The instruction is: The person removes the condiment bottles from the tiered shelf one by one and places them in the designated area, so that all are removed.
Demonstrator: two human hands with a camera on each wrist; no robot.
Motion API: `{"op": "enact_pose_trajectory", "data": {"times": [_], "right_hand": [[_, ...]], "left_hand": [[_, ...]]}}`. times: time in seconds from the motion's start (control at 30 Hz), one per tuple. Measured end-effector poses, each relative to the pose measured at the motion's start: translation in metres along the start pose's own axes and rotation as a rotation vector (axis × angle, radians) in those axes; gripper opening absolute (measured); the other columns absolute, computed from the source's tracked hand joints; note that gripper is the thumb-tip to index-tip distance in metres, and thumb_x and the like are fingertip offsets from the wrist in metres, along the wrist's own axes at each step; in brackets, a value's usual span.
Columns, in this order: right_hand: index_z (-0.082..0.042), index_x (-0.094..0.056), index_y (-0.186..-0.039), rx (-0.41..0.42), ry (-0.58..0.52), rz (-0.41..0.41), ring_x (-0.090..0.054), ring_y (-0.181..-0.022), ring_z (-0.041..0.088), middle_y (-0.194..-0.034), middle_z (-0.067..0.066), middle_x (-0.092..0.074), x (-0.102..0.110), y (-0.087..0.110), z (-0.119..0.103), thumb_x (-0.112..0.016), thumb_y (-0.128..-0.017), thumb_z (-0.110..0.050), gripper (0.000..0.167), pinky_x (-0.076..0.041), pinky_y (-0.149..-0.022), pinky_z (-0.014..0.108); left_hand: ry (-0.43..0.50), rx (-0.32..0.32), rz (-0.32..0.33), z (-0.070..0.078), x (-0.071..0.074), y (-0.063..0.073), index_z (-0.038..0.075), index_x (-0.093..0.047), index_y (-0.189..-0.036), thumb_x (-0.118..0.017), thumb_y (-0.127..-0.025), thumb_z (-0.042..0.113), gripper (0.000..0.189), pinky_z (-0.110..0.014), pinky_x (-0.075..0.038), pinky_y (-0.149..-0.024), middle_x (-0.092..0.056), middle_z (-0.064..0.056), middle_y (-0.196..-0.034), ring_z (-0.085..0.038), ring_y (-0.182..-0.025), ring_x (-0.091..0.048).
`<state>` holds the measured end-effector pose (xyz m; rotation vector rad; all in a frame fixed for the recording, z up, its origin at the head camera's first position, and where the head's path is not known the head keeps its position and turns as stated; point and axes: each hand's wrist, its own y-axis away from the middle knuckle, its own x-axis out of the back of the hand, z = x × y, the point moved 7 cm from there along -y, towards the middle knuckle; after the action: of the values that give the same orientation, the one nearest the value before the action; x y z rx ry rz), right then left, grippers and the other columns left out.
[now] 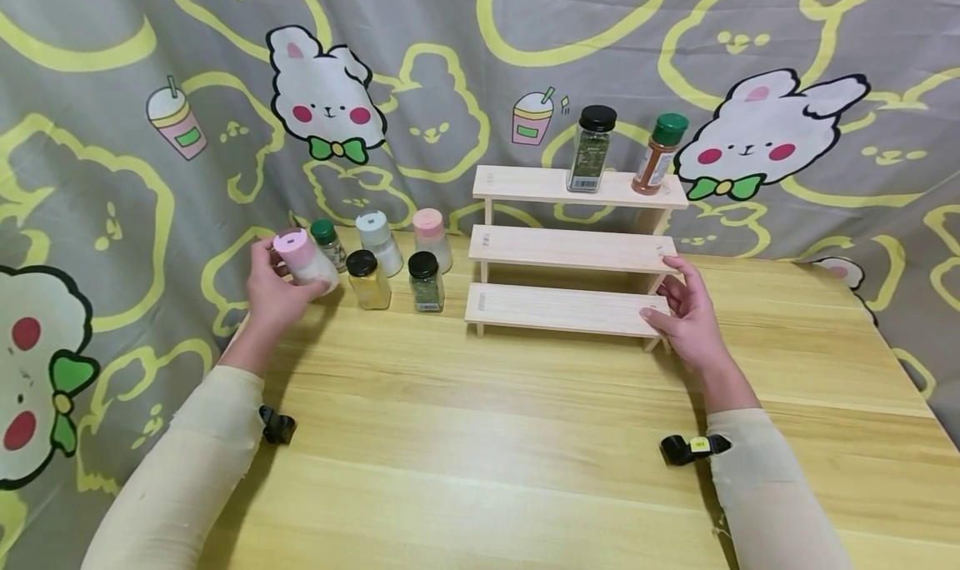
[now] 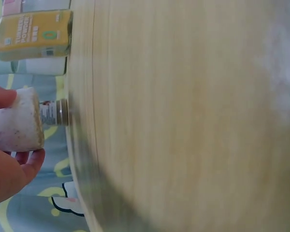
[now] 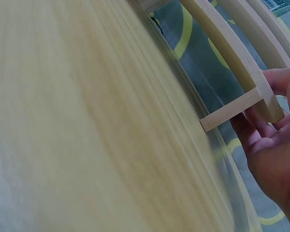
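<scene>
My left hand holds a white seasoning jar with a lilac lid between thumb and fingers. The jar is tilted; in the left wrist view its base hangs above the table. Just behind it stands a small green-lidded jar. At the right end of a three-step wooden rack, my right hand grips the lowest step, thumb on top and fingers beneath and behind. On the top step stand a black-capped herb jar and a green-capped bottle of reddish spice.
Between hand and rack stand a turmeric powder jar, a black-capped jar of green herbs, a light-blue-lidded jar and a pink-lidded jar. A patterned curtain hangs behind the wooden table.
</scene>
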<state>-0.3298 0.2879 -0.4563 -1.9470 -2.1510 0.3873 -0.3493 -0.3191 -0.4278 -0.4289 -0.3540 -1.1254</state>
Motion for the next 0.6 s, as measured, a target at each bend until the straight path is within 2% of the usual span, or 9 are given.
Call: {"op": "enact_pose_trajectory", "data": {"times": [0.37, 0.47, 0.6], "right_hand": [[-0.014, -0.035, -0.151, 0.0, -0.008, -0.002, -0.048, -0.124, 0.034, -0.141, 0.033, -0.043, 0.0, 0.0, 0.001, -0.056, -0.082, 0.029, 0.084, -0.051, -0.089, 0.022], [-0.014, -0.035, -0.151, 0.0, -0.004, -0.002, -0.048, -0.124, 0.033, -0.14, 0.031, -0.044, 0.0, 0.0, 0.001, -0.057, -0.082, 0.029, 0.084, -0.051, -0.089, 0.022], [-0.013, -0.035, -0.151, -0.004, -0.012, 0.0, -0.05, -0.123, 0.03, -0.138, 0.019, -0.05, 0.0, 0.0, 0.001, -0.057, -0.082, 0.029, 0.084, -0.052, -0.086, 0.022]], "left_hand": [[-0.053, 0.012, -0.058, -0.007, -0.004, 0.002, 0.007, -0.028, -0.145, -0.085, -0.076, 0.002, 0.09, -0.052, -0.044, -0.102, -0.042, -0.023, -0.139, -0.04, -0.123, -0.045], [-0.068, 0.009, -0.069, -0.009, -0.005, 0.001, 0.008, -0.027, -0.147, -0.085, -0.076, 0.002, 0.092, -0.053, -0.042, -0.103, -0.042, -0.024, -0.141, -0.041, -0.125, -0.045], [-0.079, 0.006, -0.078, -0.013, -0.006, 0.0, 0.009, -0.025, -0.15, -0.085, -0.076, 0.001, 0.096, -0.055, -0.042, -0.103, -0.04, -0.024, -0.142, -0.042, -0.126, -0.044]]}}
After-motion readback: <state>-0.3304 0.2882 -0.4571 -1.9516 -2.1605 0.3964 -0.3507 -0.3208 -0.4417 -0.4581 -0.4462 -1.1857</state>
